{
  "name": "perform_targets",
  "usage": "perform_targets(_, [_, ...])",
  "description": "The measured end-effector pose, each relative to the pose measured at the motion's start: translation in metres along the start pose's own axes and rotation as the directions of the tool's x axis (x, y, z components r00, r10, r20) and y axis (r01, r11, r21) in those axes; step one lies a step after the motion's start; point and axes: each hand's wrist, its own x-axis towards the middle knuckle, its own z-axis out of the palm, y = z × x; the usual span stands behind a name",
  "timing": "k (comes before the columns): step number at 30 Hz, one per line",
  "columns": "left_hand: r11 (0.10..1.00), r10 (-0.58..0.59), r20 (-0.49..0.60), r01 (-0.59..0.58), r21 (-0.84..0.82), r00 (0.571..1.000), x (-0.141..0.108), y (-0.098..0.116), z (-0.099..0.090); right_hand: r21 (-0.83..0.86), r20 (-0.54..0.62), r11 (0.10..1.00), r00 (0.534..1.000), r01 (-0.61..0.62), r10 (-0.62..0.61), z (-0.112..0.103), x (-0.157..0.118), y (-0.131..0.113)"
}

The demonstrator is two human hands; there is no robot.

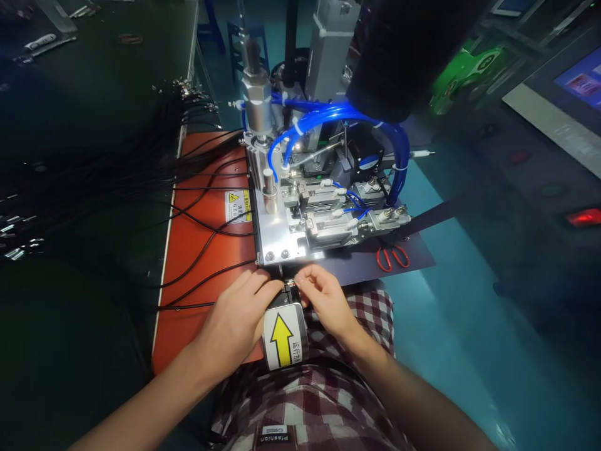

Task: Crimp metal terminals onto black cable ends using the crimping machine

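Note:
My left hand rests at the black block at the machine's near edge, its fingers bent together over the block's left side; what they hold, if anything, is hidden. On the right side of that block, my right hand pinches something too small to make out, close to the left fingertips. Just below, a white label with a yellow arrow faces up. Beyond both hands stands the metal machine, with cylinders and blue tubes.
Black cables cross the orange board on the left. Red-handled scissors lie on the dark plate right of the machine. A large dark cylinder hangs above. A screen stands at the upper right.

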Motion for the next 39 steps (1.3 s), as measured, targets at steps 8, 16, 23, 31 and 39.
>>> perform_targets(8, [0.986, -0.111, 0.050, 0.104, 0.129, 0.993, -0.007, 0.007, -0.002, 0.147, 0.068, 0.984, 0.994, -0.097, 0.088, 0.000, 0.003, 0.001])
perform_targets(16, [0.991, -0.115, 0.095, 0.121, -0.057, 0.989, -0.005, 0.010, -0.002, 0.141, 0.064, 0.988, 0.996, -0.068, 0.059, 0.001, 0.002, 0.001])
perform_targets(23, [0.993, -0.122, 0.045, 0.122, -0.001, 0.992, -0.001, 0.011, 0.006, 0.143, 0.064, 0.987, 0.996, -0.074, 0.066, 0.001, 0.002, 0.001])
perform_targets(31, [0.975, -0.216, -0.116, 0.220, 0.016, 0.969, -0.045, 0.001, 0.006, 0.132, 0.068, 0.991, 0.997, -0.036, 0.027, 0.003, 0.000, 0.001])
perform_targets(39, [0.879, -0.273, -0.111, 0.295, 0.375, 0.956, -0.078, 0.001, 0.004, 0.133, 0.060, 0.990, 0.998, -0.038, 0.031, 0.003, 0.001, 0.002])
